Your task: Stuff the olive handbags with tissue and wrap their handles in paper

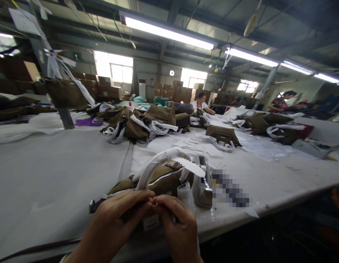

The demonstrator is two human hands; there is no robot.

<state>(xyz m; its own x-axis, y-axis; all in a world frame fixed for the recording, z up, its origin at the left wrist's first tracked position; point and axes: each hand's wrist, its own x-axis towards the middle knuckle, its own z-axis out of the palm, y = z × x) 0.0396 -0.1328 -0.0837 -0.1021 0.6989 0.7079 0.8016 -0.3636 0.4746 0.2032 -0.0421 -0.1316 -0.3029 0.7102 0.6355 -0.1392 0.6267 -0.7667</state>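
An olive-brown handbag (161,180) with a silver zipper lies on the table right in front of me. Its handle (151,166) arches up, wrapped in clear plastic. My left hand (117,213) and my right hand (179,219) meet at the bag's near side, fingertips pinched together. Whatever sits between the fingers is too small and covered to make out. Below them a white label (151,222) shows on the bag. A white strip with a toothed edge (189,166) sticks out beside the handle. Against the bag's right end stands a grey tape dispenser (203,199).
A blurred-out dark item (231,190) lies right of the dispenser. More brown bags (159,115) with wrapped handles are heaped across the table (59,175). A metal post (65,118) rises at left. One person (200,104) works opposite, another (280,102) at far right.
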